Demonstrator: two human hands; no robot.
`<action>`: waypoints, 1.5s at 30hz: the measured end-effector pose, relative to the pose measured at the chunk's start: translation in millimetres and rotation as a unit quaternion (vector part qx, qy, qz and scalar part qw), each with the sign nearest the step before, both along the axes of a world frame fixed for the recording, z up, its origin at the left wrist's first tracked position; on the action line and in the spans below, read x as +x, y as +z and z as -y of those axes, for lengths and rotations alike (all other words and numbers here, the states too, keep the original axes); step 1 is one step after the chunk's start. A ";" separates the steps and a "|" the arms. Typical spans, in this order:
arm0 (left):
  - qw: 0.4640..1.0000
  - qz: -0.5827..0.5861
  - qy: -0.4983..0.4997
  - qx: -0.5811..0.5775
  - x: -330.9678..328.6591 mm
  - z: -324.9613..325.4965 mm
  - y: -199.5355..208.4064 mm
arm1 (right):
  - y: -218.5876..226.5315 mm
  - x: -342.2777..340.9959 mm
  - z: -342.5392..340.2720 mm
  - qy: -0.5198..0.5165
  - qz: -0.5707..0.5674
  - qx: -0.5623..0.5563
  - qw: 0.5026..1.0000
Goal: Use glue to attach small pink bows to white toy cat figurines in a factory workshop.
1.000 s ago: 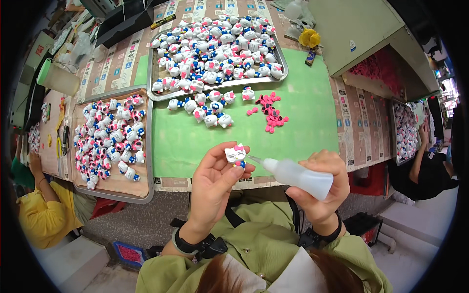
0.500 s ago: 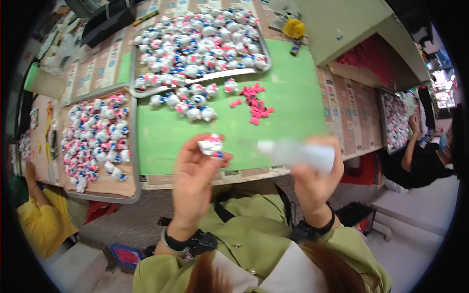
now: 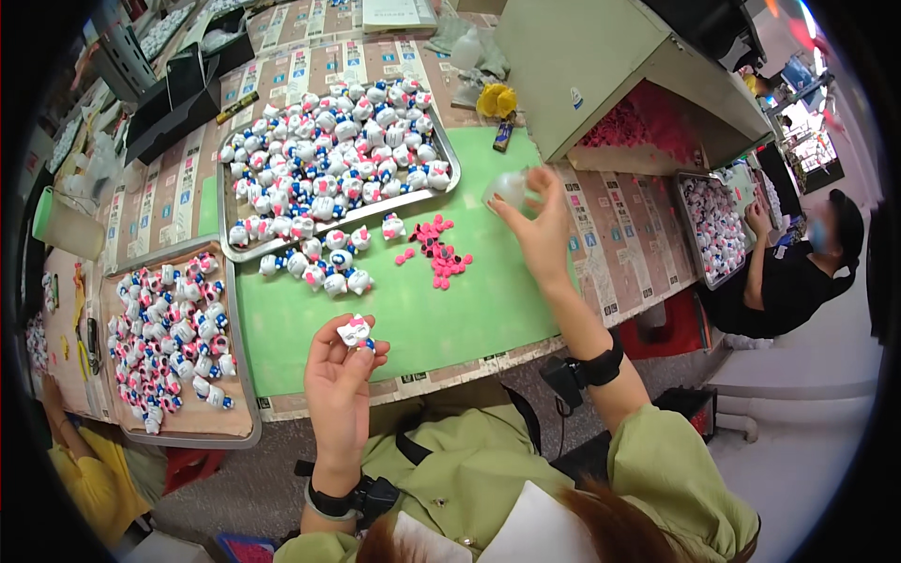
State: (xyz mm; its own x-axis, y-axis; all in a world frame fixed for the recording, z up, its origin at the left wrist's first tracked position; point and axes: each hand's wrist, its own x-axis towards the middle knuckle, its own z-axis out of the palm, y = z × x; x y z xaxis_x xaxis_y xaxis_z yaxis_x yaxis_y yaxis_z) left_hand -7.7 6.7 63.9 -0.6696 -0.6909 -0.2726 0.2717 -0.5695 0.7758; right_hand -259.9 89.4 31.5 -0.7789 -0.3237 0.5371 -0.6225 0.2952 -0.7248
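Observation:
A small white doll figurine with pink and blue parts is pinched between the thumb and fingers of my left hand, just over the near edge of the green mat. My right hand reaches to the mat's far right, fingers spread beside a translucent white bottle. The thumb overlaps the bottle's edge; whether it still touches is unclear. Between the hands, small pink pieces lie scattered, some with dark faces. Several similar figurines lie left of them.
A metal tray heaped with figurines stands at the back; another tray of them is at left. An open-fronted box, yellow object and small dark tube sit at back right. Co-workers are at right and left.
My right hand has carried the bottle away from the figurine to the mat's far right, and its fingers have spread. My left hand keeps its hold on the figurine. The view has shifted.

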 end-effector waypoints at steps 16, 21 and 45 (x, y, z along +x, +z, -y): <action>0.996 -0.008 -0.086 0.036 -7.4 -7.0 -3.3 | 15.3 70.8 -25.8 0.186 0.274 -0.002 0.944; 0.983 -0.067 -0.155 0.076 -19.9 -16.8 4.5 | 29.7 110.3 -11.3 0.234 0.490 -0.133 0.829; 0.988 -0.011 -0.147 0.037 -15.4 -10.6 0.5 | 41.9 110.4 -19.1 0.274 0.015 0.037 0.961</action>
State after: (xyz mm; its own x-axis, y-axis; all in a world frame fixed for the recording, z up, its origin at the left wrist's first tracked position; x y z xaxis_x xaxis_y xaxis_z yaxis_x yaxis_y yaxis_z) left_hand -23.1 17.3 64.4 -0.8451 -0.4440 -0.2976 0.1027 -0.6812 0.7248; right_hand -149.5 108.4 73.4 -0.4956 -0.7260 0.4769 -0.6787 -0.0190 -0.7342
